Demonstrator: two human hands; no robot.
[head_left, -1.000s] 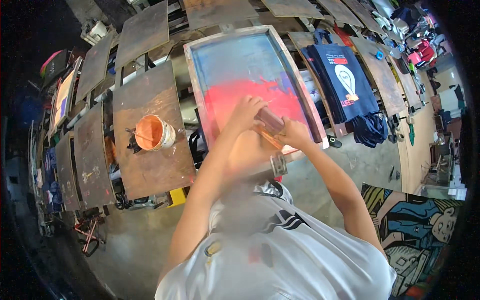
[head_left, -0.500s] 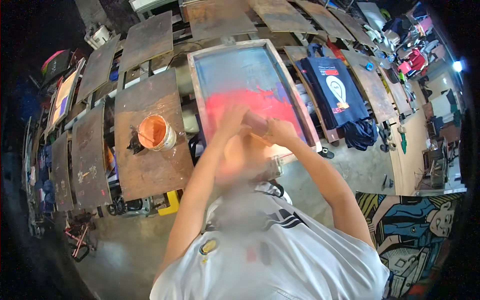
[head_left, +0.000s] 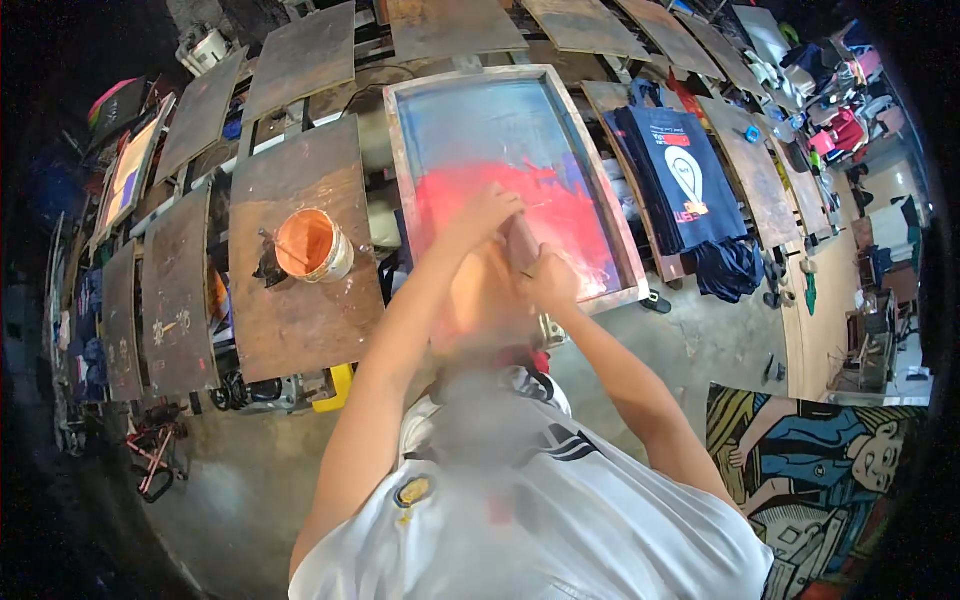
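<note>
A wooden-framed printing screen (head_left: pixel 630 220) lies before me, its mesh pale blue at the far half, with bright red ink (head_left: pixel 555 205) across the middle and paler orange nearer me. Both my hands grip a brownish squeegee (head_left: pixel 522 243) over the inked area, held at a slant. My left hand (head_left: pixel 490 212) is closed on its upper-left end, my right hand (head_left: pixel 548 275) on its lower-right end. A grey blur hides part of the screen's near edge.
An orange paint bucket (head_left: pixel 305 243) with a stick rests on the left board (head_left: pixel 290 340). Dark navy printed bags (head_left: pixel 680 185) lie on the right board. More boards (head_left: pixel 300 60) surround the screen. A painted mural panel (head_left: pixel 810 470) is at lower right.
The squeegee has turned more steeply across the screen. My right hand has moved left and toward me relative to the screen; my left hand stays over the red ink.
</note>
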